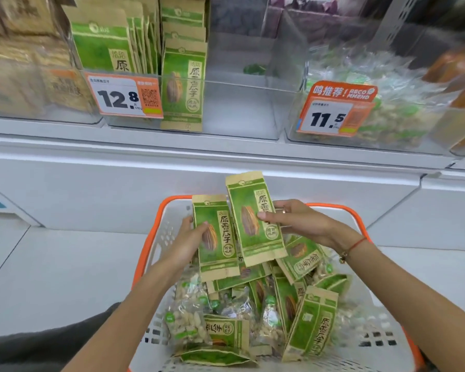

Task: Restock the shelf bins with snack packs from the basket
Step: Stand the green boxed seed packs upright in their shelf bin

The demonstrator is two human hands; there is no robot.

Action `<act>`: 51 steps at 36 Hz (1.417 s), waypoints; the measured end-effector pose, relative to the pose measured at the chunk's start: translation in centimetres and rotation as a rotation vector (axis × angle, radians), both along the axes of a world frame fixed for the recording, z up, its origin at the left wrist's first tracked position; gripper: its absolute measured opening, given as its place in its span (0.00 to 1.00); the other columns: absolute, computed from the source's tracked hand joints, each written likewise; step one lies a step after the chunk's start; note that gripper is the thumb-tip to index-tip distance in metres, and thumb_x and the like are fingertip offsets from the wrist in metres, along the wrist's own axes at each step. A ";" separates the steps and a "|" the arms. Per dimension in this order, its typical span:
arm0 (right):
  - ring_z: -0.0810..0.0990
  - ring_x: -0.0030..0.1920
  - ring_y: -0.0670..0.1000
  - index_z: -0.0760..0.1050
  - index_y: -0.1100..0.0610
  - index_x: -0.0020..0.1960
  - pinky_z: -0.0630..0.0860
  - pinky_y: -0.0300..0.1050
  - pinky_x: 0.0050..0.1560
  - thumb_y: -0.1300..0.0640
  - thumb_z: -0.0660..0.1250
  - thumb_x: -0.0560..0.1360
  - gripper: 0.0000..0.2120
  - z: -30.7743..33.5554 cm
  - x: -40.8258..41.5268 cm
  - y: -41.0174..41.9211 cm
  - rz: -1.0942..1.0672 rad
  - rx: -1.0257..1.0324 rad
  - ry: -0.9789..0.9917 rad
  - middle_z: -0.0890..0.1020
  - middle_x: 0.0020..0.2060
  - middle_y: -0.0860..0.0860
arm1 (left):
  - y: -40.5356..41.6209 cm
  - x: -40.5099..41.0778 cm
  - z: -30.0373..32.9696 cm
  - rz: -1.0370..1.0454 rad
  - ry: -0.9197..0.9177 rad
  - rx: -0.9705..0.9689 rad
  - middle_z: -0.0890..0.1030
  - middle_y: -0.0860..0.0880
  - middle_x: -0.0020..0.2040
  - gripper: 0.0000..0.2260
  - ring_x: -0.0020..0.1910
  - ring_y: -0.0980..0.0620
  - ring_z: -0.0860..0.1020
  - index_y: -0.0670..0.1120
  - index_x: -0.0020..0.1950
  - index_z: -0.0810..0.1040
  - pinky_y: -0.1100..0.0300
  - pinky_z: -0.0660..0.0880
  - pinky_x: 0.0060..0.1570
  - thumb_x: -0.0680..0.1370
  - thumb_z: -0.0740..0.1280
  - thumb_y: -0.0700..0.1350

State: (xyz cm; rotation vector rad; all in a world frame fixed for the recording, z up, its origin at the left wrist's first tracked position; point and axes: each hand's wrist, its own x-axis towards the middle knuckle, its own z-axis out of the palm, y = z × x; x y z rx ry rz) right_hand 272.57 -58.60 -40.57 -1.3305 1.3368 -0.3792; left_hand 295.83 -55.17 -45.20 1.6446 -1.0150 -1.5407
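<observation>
Snack packs: left hand (187, 237) grips one green pack (216, 237), right hand (298, 221) pinches another (253, 216). Lift both clear of basket (156, 237), stand upright in half-empty bin (239, 108).

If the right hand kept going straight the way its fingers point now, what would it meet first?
The right hand points leftward, pinching one green pack. Straight on, that pack would probably meet the pack held by the left hand first; depth is unclear.

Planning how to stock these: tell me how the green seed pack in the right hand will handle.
The green seed pack stays flat and straight while the right hand pinches one edge, so it is probably fairly stiff and light. Its papery-looking surface likely grips well. Being flat, it should slide rather than roll.
</observation>
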 end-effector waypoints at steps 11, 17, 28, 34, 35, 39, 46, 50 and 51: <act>0.78 0.47 0.49 0.72 0.54 0.55 0.73 0.38 0.41 0.46 0.75 0.68 0.21 1.7 3.8 0.7 -0.175 -0.338 0.079 0.77 0.47 0.46 | 0.4 -3.2 4.6 -0.049 0.075 -0.273 0.76 0.55 0.61 0.28 0.59 0.57 0.76 0.53 0.66 0.64 0.59 0.72 0.56 0.70 0.64 0.63; 0.79 0.55 0.46 0.71 0.47 0.61 0.77 0.38 0.52 0.45 0.75 0.66 0.26 5.3 4.0 -0.1 -0.048 -0.253 -0.093 0.80 0.54 0.44 | 0.2 -2.6 9.1 -0.117 0.183 -0.433 0.79 0.56 0.53 0.11 0.42 0.71 0.79 0.53 0.59 0.68 0.75 0.73 0.35 0.79 0.63 0.42; 0.80 0.53 0.41 0.75 0.48 0.56 0.74 0.37 0.55 0.48 0.75 0.67 0.20 14.2 6.8 -1.2 -0.154 -1.053 -0.141 0.82 0.49 0.39 | -4.2 2.5 21.0 -0.244 -0.337 -1.054 0.79 0.59 0.53 0.20 0.56 0.57 0.76 0.57 0.57 0.74 0.55 0.72 0.57 0.69 0.76 0.50; 0.80 0.51 0.41 0.71 0.47 0.57 0.78 0.47 0.51 0.44 0.74 0.69 0.20 19.0 10.0 -5.3 -0.130 -1.223 0.002 0.82 0.48 0.40 | -7.0 6.1 27.8 -0.187 -0.615 -1.226 0.80 0.63 0.50 0.23 0.51 0.65 0.77 0.56 0.54 0.73 0.68 0.71 0.51 0.64 0.79 0.48; 0.80 0.50 0.42 0.70 0.46 0.56 0.78 0.49 0.51 0.43 0.73 0.69 0.20 19.4 10.6 -6.0 -0.113 -1.226 0.045 0.82 0.48 0.41 | -7.5 6.7 28.3 -0.164 -0.691 -1.215 0.80 0.65 0.49 0.23 0.50 0.66 0.77 0.57 0.53 0.73 0.67 0.71 0.50 0.64 0.80 0.50; 0.80 0.50 0.46 0.68 0.48 0.55 0.77 0.52 0.52 0.42 0.70 0.71 0.18 19.8 12.4 -8.3 -0.044 -1.190 0.177 0.83 0.48 0.43 | -9.4 8.3 28.4 -0.073 -0.924 -1.168 0.78 0.62 0.45 0.22 0.49 0.60 0.76 0.61 0.51 0.72 0.59 0.70 0.44 0.62 0.79 0.55; 0.80 0.50 0.49 0.66 0.48 0.55 0.77 0.52 0.51 0.41 0.67 0.74 0.17 19.0 13.4 -10.2 0.050 -1.107 0.283 0.82 0.49 0.44 | -10.9 9.1 27.4 -0.076 -1.160 -1.206 0.71 0.60 0.47 0.30 0.48 0.57 0.69 0.58 0.62 0.70 0.60 0.62 0.47 0.63 0.77 0.59; 0.80 0.52 0.48 0.66 0.49 0.58 0.77 0.51 0.53 0.41 0.66 0.74 0.18 18.6 13.4 -10.8 0.099 -1.014 0.260 0.82 0.52 0.44 | -11.6 9.8 27.1 -0.184 -1.293 -1.242 0.77 0.57 0.55 0.31 0.53 0.54 0.71 0.56 0.66 0.69 0.59 0.63 0.51 0.67 0.73 0.63; 0.79 0.53 0.48 0.66 0.49 0.60 0.77 0.51 0.54 0.41 0.66 0.75 0.19 18.5 13.4 -11.1 0.119 -0.973 0.267 0.81 0.53 0.44 | -11.9 9.9 27.1 -0.211 -1.323 -1.226 0.77 0.57 0.56 0.30 0.55 0.54 0.70 0.56 0.66 0.69 0.59 0.63 0.52 0.67 0.71 0.64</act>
